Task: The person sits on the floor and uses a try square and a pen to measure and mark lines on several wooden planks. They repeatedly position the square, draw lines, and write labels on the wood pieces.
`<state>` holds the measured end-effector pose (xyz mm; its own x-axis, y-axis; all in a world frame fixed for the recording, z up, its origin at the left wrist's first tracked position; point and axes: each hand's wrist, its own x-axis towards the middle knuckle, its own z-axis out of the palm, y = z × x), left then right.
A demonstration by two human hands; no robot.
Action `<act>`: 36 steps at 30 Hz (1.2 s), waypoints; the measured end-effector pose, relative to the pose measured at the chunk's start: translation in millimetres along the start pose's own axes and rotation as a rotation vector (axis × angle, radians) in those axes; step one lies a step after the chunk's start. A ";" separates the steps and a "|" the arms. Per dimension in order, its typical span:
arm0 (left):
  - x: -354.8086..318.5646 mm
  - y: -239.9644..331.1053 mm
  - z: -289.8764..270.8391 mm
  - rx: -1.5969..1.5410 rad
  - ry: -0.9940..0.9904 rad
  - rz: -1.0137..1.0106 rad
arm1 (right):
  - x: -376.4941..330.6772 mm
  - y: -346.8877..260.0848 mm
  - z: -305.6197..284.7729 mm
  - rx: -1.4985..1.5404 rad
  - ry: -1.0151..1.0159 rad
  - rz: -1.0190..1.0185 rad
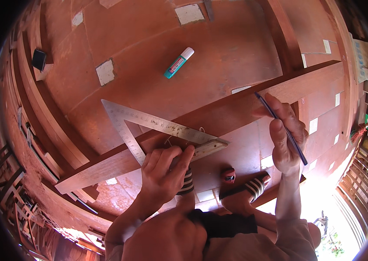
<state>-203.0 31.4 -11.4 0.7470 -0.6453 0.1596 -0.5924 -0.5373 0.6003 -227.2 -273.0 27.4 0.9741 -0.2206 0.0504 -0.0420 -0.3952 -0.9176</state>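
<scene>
The left hand (162, 174) has its fingers curled together, pinching the thick near edge of a metal triangle ruler (166, 126), which lies across a long wooden plank (232, 115). The right hand (295, 132) pinches a dark pen (296, 149) between thumb and fingers, its upper end over the plank. Beyond the plank, a teal glue tube (177, 65) with a white cap lies on the reddish floor (140, 35). Nearer the person are two striped sandals (253, 187).

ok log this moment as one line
left hand: holding metal set square; right hand: holding dark pen; set square: across wooden plank; teal white-capped tube: on floor
</scene>
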 end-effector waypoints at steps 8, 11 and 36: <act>5.4 1.1 -1.6 -0.008 -0.028 0.011 | 14.1 -13.5 33.5 0.098 -0.128 0.107; 7.0 0.7 -3.8 0.014 -0.035 0.029 | 15.4 -19.4 50.8 0.105 -0.157 0.173; 8.9 3.2 -10.4 -0.036 -0.116 0.007 | 27.6 -15.4 78.4 0.066 -0.215 0.164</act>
<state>-195.1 29.6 0.1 0.7015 -0.7088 0.0738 -0.5850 -0.5136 0.6277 -182.3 -203.1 12.0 0.9806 -0.0796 -0.1792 -0.1952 -0.3095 -0.9307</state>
